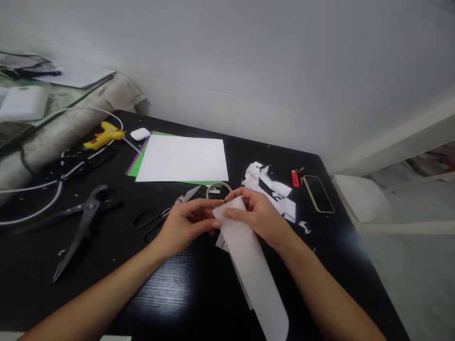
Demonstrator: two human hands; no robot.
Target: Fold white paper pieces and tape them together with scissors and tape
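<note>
A long strip of white paper (254, 265) with a rounded lower end slants down toward me over the black table. My right hand (254, 210) grips its upper end, the thumb lying across the front face. At the upper left corner of the strip, my left hand (194, 220) pinches the edge between thumb and fingers. Behind the strip, more folded white paper (222, 243) shows in part. A pair of scissors (165, 210) with black handles lies just beyond my left hand. Past my fingertips a roll of tape (218, 184) is partly hidden.
White sheets (183, 158) lie over green paper at the back. A yellow glue gun (104, 136) and large metal shears (83, 222) are on the left. Paper scraps (277, 187), a red lighter (295, 178) and a phone (319, 194) lie right. A wall (231, 61) stands behind.
</note>
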